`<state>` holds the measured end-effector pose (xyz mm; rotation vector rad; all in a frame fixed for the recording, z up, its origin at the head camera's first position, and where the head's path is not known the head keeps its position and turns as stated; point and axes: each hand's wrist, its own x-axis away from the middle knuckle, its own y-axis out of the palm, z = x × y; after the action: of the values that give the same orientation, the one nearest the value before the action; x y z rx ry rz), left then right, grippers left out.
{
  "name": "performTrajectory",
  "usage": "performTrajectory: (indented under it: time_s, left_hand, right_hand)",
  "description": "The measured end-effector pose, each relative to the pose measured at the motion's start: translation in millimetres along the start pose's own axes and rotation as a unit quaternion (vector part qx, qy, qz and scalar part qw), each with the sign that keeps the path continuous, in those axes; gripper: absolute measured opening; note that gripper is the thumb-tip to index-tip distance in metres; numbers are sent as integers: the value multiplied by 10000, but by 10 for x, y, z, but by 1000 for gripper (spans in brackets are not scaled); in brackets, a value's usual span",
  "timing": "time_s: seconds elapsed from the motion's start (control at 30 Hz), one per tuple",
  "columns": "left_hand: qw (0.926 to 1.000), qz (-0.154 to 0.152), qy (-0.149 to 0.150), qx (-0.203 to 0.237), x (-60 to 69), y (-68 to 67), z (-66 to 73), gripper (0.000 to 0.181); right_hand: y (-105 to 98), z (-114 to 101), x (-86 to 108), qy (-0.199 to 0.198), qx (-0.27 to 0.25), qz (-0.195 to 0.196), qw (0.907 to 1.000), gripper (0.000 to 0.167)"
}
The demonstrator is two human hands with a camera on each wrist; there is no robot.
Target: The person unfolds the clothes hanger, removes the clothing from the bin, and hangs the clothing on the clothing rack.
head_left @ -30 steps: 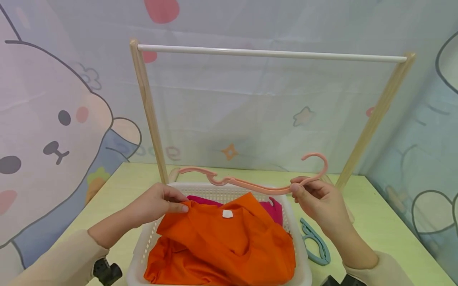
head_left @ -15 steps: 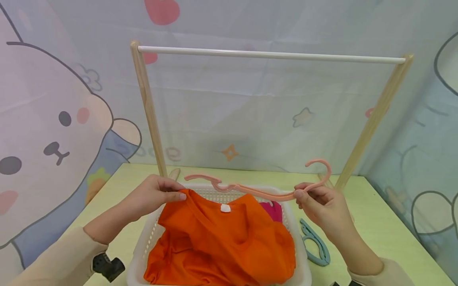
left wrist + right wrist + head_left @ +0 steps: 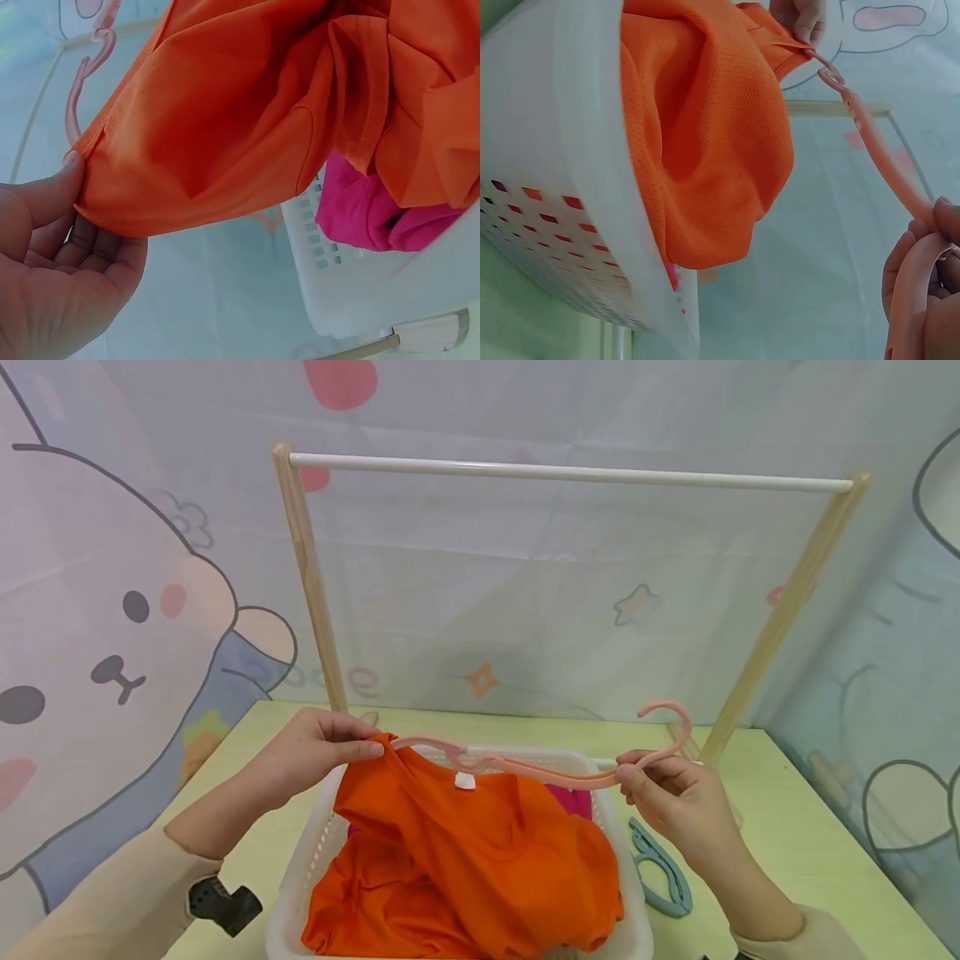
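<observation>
An orange garment with a white neck label lies partly in a white basket. My left hand pinches its raised left shoulder by the neckline, thumb in front. A pink hanger is gripped by my right hand just below its hook. The hanger's far left end meets the neckline beside my left fingertips; in the left wrist view the hanger passes behind the orange cloth. Magenta cloth shows under the orange one.
Behind the basket stands a rack with wooden legs and a white bar. A blue-grey folded hanger lies on the pale table, right of the basket. A printed cloth backdrop hangs behind.
My left hand has lifted the garment's shoulder up and slightly left. The pink hanger has come down, and its left end has met the neckline.
</observation>
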<state>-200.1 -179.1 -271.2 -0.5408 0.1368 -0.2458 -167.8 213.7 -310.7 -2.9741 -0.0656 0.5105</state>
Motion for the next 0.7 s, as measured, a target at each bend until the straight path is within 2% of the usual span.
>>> performTrajectory:
  time_s: [0.23,0.47,0.7]
  left_hand:
    - [9999,-100,12,16,-5,5,70,27]
    - [9997,-206,95,0,-25,26,106,25]
    - [9977,-417,509,-154,-66,143,187,26]
  right_hand:
    - [18,-1,-14,-95,196,-62,9997,9]
    - [29,-34,-31,-20,300,-121,9995,8]
    - [96,-71,-30,-106,410,-274,9987,13]
